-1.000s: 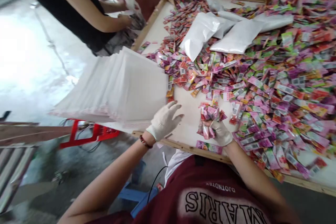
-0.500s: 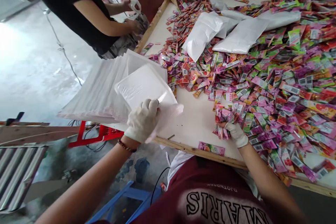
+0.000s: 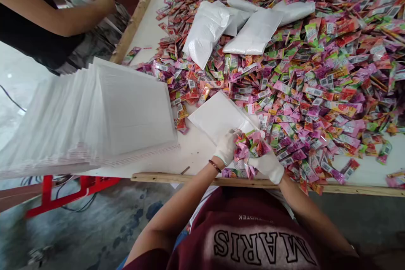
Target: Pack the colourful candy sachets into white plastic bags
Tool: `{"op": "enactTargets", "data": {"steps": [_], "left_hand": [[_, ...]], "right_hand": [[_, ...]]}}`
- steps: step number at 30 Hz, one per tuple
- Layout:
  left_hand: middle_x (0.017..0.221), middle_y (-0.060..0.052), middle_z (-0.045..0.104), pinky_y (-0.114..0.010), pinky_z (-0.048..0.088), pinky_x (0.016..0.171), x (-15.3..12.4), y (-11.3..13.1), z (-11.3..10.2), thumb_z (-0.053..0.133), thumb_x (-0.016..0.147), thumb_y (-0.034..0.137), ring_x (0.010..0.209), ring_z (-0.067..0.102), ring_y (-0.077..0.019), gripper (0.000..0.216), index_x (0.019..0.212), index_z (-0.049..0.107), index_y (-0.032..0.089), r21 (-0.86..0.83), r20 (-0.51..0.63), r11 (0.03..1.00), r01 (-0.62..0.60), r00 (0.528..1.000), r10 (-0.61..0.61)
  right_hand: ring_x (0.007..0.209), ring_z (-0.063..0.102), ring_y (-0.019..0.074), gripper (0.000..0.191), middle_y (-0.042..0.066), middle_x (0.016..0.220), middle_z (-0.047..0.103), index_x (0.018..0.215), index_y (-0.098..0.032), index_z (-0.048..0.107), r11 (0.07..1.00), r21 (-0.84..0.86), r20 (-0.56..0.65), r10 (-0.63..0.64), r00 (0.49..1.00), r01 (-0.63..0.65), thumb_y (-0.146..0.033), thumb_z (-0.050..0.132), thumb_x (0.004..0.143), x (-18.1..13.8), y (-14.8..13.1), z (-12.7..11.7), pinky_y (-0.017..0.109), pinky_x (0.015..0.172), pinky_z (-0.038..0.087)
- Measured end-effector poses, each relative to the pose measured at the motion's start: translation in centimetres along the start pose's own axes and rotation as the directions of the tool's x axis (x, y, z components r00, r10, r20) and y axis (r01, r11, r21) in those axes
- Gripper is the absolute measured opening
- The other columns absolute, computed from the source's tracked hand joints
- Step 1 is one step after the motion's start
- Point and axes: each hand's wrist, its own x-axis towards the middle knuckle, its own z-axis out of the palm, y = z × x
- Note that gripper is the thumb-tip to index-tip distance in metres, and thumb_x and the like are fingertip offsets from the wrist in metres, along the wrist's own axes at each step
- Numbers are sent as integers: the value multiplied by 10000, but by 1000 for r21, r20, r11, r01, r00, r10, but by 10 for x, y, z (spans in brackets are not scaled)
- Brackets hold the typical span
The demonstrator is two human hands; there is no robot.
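Observation:
Both my hands wear white gloves and meet at the table's near edge. My left hand (image 3: 225,147) pinches the mouth of a flat white bag (image 3: 218,117) that lies on the table. My right hand (image 3: 267,165) is closed around a bunch of small colourful sachets (image 3: 249,147), held right at the bag's mouth. A large heap of the same pink, green and red sachets (image 3: 316,76) spreads over the table to the right.
A fanned stack of white bags (image 3: 95,118) lies to the left, overhanging the table's edge. Filled white bags (image 3: 205,33) rest on the heap farther back. Another person's arm (image 3: 57,17) is at the top left. A wooden rim (image 3: 196,179) borders the table.
My left hand took one white bag off the stack and carried it right to the sachets. My right hand, with its bunch of sachets, came to the bag's mouth.

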Motion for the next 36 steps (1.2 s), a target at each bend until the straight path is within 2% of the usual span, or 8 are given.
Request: {"op": "enactTargets", "data": {"steps": [7,11,14,19,26,30,33,36], "left_hand": [[855,-84,707,-279,493,776,-3,-23,-2,457,889,230,802,641,-189,265,904,709,150,-194,-77,973,-126,991,113],[694,-33,664,-249,473,651,-2,-24,-3,425,889,227,660,596,-155,290,867,699,135,-331,-186,941,-66,982,3],[716,-37,670,-255,477,676,-5,-21,-4,424,886,210,689,599,-157,288,892,704,140,-329,-219,941,-78,976,4],[862,-83,703,-278,471,716,-18,-13,-4,443,864,162,741,618,-173,285,957,712,154,-196,-218,961,-193,964,149],[691,0,632,-234,450,648,-14,6,-2,441,860,151,658,570,-132,263,954,687,147,-385,-410,919,-84,908,-88],[733,-20,650,-262,469,682,-13,8,9,462,909,224,704,604,-157,221,952,672,169,-240,-503,970,-38,859,-91],[914,-71,712,-296,494,748,-16,2,12,482,918,231,843,661,-200,244,1071,667,185,-34,-511,998,-54,859,29],[996,-91,730,-309,512,766,-23,0,10,460,924,197,881,684,-213,298,1150,654,190,121,-500,988,-91,855,140]], "right_hand": [[957,659,263,448,78,1068,717,1127,-206,621,945,-321,-46,-81,996,62,-323,687,699,28,13,7,377,891,494],[1048,621,325,572,176,1180,658,1252,-152,585,671,-703,171,-163,972,236,-370,687,734,24,11,13,438,951,429],[1030,621,305,543,144,1121,676,1252,-178,595,623,-734,287,-75,955,270,-354,678,746,33,8,6,402,897,442],[966,647,243,512,81,1165,684,1272,-220,569,732,-679,148,48,988,66,-436,621,810,61,3,-8,327,809,472],[943,642,295,528,157,1101,667,1244,-170,540,461,-875,197,60,978,148,-398,650,781,61,-15,15,399,831,437],[1018,585,340,558,217,1155,601,1247,-105,530,340,-904,253,-59,966,258,-404,640,789,53,-15,19,467,913,401],[1115,527,364,645,229,1237,555,1266,-77,526,351,-856,347,-154,925,379,-476,650,775,47,-12,16,477,978,380],[1101,547,350,510,218,1179,600,1208,-86,578,390,-840,374,-88,923,377,-427,596,830,49,-16,17,460,965,402]]}}
